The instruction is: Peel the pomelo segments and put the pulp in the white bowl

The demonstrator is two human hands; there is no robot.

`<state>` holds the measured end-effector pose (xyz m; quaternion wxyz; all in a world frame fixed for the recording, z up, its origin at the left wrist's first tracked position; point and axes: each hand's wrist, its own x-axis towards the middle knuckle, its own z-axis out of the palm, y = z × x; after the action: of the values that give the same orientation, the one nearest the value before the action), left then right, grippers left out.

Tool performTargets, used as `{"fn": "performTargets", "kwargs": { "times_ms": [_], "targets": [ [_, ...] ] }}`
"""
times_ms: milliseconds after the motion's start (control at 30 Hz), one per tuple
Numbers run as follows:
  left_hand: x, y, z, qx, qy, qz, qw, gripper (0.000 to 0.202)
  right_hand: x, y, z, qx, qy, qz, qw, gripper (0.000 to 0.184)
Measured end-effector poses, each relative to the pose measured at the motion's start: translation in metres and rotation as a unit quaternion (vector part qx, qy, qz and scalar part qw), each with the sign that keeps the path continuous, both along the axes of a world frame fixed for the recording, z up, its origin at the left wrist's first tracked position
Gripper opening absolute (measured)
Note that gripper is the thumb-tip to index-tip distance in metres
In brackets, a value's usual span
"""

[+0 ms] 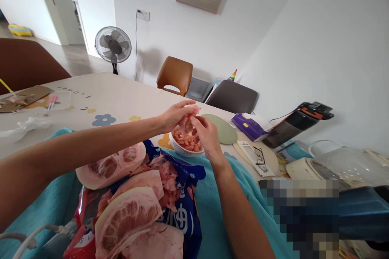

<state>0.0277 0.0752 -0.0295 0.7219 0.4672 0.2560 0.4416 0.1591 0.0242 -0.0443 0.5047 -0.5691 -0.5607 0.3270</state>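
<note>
Above a white bowl (184, 154) heaped with pink pomelo flesh, both hands work at one piece of fruit. My left hand (177, 116) is closed around a pink pomelo segment (184, 123), its fingers over the top. From the other side my right hand (207, 134) pinches the segment with thumb and fingers; the fingertips partly cover one another. Nearer to me, cut pomelo rind (130, 214) and peeled membranes (168, 178) lie on a blue plastic bag (190, 198). Another large rind piece (112, 164) sits under my left forearm.
A teal cloth (212, 194) lies under the bag. Right of the bowl are a green mat (220, 128), a purple pack (249, 126), eyeglasses (259, 156) and a dark bottle (291, 123). Crumpled plastic (26, 126) lies at left. Chairs and a fan (113, 45) stand beyond the table.
</note>
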Motion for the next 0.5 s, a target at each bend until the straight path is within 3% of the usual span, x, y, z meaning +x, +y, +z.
{"fn": "performTargets", "kwargs": {
  "times_ms": [100, 267, 500],
  "targets": [
    [0.003, -0.007, -0.004, 0.064, 0.025, -0.013, 0.998, 0.022, 0.002, 0.001, -0.002, 0.010, 0.017, -0.004, 1.000, 0.041],
    [0.008, -0.012, -0.007, 0.083, 0.033, -0.006, 0.996, 0.020, 0.002, 0.001, -0.005, 0.041, -0.019, -0.018, 0.999, 0.032],
    [0.015, -0.023, 0.004, 0.149, 0.131, 0.080, 0.977, 0.035, -0.011, -0.010, 0.004, 0.038, 0.035, -0.031, 0.998, 0.024]
  ]
}}
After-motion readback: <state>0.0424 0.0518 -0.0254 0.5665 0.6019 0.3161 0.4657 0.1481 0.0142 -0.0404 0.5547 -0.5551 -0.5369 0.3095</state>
